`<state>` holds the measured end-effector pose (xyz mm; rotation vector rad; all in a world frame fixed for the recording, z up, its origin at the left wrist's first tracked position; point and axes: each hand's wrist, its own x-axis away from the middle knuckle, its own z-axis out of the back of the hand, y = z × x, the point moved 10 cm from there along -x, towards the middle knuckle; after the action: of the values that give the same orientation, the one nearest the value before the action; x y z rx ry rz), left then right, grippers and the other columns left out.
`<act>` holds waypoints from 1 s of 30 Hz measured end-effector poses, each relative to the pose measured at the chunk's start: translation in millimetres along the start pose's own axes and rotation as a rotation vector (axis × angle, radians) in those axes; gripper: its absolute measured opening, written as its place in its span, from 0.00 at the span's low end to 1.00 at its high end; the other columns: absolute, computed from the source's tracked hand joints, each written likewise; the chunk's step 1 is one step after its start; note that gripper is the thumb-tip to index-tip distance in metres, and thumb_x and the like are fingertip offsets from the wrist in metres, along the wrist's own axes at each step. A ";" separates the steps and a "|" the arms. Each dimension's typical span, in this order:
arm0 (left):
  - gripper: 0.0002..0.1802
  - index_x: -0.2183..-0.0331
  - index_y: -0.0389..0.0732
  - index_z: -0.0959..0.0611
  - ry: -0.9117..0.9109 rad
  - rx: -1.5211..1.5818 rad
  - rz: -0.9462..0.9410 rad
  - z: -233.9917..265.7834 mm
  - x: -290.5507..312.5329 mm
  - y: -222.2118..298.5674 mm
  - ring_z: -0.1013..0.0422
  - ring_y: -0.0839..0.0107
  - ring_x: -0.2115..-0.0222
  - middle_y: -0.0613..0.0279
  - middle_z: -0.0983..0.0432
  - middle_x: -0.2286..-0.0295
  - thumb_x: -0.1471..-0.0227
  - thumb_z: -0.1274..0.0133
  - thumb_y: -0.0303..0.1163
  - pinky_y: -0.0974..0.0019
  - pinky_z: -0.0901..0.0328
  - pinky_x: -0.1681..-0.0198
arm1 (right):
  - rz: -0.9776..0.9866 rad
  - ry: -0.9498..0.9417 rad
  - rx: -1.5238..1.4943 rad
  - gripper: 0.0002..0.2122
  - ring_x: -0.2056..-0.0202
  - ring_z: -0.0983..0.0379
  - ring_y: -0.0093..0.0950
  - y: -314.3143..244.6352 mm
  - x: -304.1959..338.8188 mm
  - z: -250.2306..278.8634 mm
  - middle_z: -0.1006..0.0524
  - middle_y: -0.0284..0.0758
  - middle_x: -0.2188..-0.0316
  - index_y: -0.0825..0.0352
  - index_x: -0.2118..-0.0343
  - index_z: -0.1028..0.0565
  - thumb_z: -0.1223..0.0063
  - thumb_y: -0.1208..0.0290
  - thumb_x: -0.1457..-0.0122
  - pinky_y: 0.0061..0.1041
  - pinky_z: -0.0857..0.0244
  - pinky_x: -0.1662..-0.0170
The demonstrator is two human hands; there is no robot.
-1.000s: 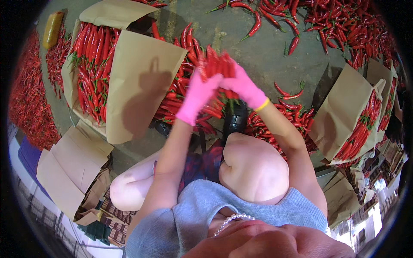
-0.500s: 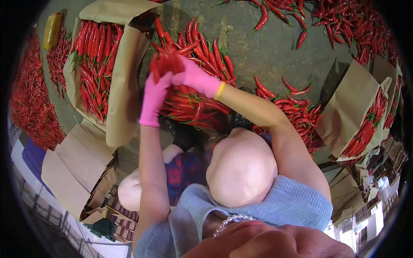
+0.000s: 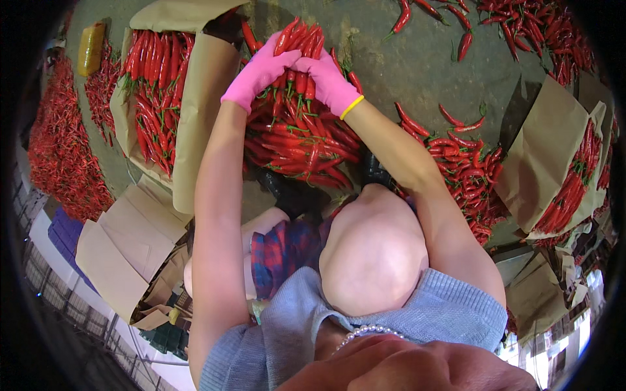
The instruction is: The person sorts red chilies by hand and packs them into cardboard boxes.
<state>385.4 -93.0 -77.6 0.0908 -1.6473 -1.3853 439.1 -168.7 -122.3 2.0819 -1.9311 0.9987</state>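
Between my two pink-gloved hands is a bunch of red chilli peppers (image 3: 300,40), their green stems toward me. My left hand (image 3: 262,73) closes round the bunch from the left, its thumb laid across the front. From the other side my right hand (image 3: 331,83) grips it, the two thumbs almost meeting. Directly below lies a heap of red chillies (image 3: 293,146) on the floor, in front of my knees. Some fingertips are hidden behind the bunch.
At the left stands a paper-lined box (image 3: 203,124) packed with chillies in rows. A tilted carton (image 3: 538,153) with chillies is at the right. Loose chilli piles (image 3: 65,143) lie far left, with a roll of yellow tape (image 3: 91,49) nearby. Cardboard (image 3: 134,244) leans at lower left.
My hands have moved farther away and to the right with the chilli bunch. It was blurred by motion and now shows sharply, with both hands squeezed round its sides.
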 end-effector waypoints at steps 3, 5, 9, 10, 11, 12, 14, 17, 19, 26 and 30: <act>0.34 0.40 0.36 0.34 0.132 0.044 0.035 0.5 48.6 -18.2 0.28 0.73 0.55 0.58 0.24 0.53 0.45 0.43 0.31 0.69 0.33 0.50 | 0.023 -0.041 0.094 0.34 0.55 0.24 0.33 19.0 32.0 1.4 0.24 0.39 0.52 0.67 0.39 0.39 0.44 0.86 0.52 0.34 0.28 0.52; 0.33 0.41 0.34 0.34 0.175 0.114 0.164 1.8 95.8 -39.4 0.27 0.71 0.57 0.58 0.24 0.55 0.46 0.42 0.31 0.68 0.32 0.53 | -0.051 -0.026 0.157 0.39 0.54 0.25 0.31 64.3 49.6 10.3 0.24 0.38 0.51 0.67 0.35 0.43 0.43 0.84 0.54 0.30 0.29 0.52; 0.31 0.45 0.33 0.31 0.365 0.181 0.201 11.5 160.0 -107.8 0.28 0.69 0.57 0.58 0.25 0.56 0.48 0.39 0.32 0.65 0.32 0.52 | -0.273 -0.132 0.266 0.38 0.54 0.26 0.29 100.8 91.0 -2.1 0.24 0.36 0.52 0.69 0.36 0.42 0.44 0.84 0.55 0.26 0.30 0.52; 0.31 0.46 0.33 0.30 0.410 0.133 0.148 13.0 168.5 -115.8 0.28 0.69 0.57 0.57 0.26 0.55 0.49 0.39 0.33 0.65 0.32 0.52 | -0.284 -0.155 0.257 0.38 0.54 0.26 0.29 96.9 98.9 -5.3 0.24 0.36 0.53 0.69 0.36 0.42 0.44 0.84 0.55 0.27 0.30 0.53; 0.29 0.48 0.35 0.26 0.433 0.051 0.139 13.0 171.0 -126.1 0.29 0.62 0.52 0.50 0.28 0.51 0.51 0.38 0.36 0.60 0.34 0.48 | -0.292 -0.174 0.249 0.38 0.54 0.26 0.28 90.7 106.2 -6.3 0.24 0.36 0.53 0.69 0.37 0.41 0.44 0.84 0.55 0.27 0.30 0.53; 0.29 0.49 0.35 0.25 0.386 -0.143 0.048 3.4 162.2 -103.7 0.31 0.58 0.50 0.48 0.29 0.50 0.51 0.39 0.38 0.58 0.35 0.46 | -0.300 -0.190 0.245 0.37 0.54 0.26 0.28 84.5 111.8 -2.5 0.24 0.36 0.54 0.68 0.37 0.41 0.44 0.84 0.55 0.27 0.30 0.53; 0.30 0.51 0.37 0.24 0.320 -0.531 -0.125 -18.9 149.6 -40.2 0.34 0.51 0.46 0.43 0.31 0.48 0.53 0.39 0.42 0.54 0.38 0.43 | -0.392 -0.148 0.359 0.28 0.57 0.24 0.28 74.6 119.4 17.3 0.24 0.35 0.55 0.67 0.43 0.34 0.46 0.83 0.51 0.27 0.28 0.57; 0.32 0.52 0.39 0.21 0.077 -0.842 -0.167 -56.0 87.3 -7.5 0.39 0.45 0.43 0.43 0.34 0.44 0.52 0.45 0.52 0.51 0.42 0.39 | -0.170 0.025 -0.100 0.20 0.58 0.22 0.29 45.5 112.4 38.2 0.21 0.35 0.58 0.65 0.46 0.31 0.47 0.77 0.43 0.32 0.26 0.53; 0.36 0.51 0.39 0.22 -0.172 -0.973 0.009 -75.5 42.8 -27.1 0.38 0.45 0.43 0.46 0.33 0.44 0.52 0.48 0.57 0.51 0.43 0.39 | -0.250 0.023 -0.263 0.18 0.54 0.23 0.31 65.2 94.8 71.1 0.21 0.37 0.57 0.69 0.47 0.30 0.48 0.73 0.41 0.36 0.27 0.49; 0.39 0.46 0.40 0.27 -0.097 -0.816 0.076 -55.1 65.1 -44.4 0.32 0.44 0.48 0.43 0.27 0.52 0.53 0.45 0.57 0.50 0.37 0.44 | -0.090 -0.023 -0.122 0.22 0.51 0.24 0.34 49.3 105.6 54.1 0.24 0.39 0.50 0.67 0.44 0.32 0.48 0.79 0.43 0.39 0.30 0.45; 0.35 0.44 0.40 0.28 0.059 -0.337 0.358 -9.8 80.4 -14.5 0.30 0.59 0.50 0.52 0.30 0.51 0.52 0.40 0.42 0.55 0.32 0.49 | -0.072 -0.179 -0.172 0.25 0.57 0.23 0.31 58.4 52.0 7.5 0.24 0.35 0.51 0.66 0.43 0.34 0.50 0.83 0.46 0.32 0.26 0.54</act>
<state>340.9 -152.5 -42.1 -0.3399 -1.2858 -1.3439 385.8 -226.2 -119.4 2.1891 -1.9281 0.6266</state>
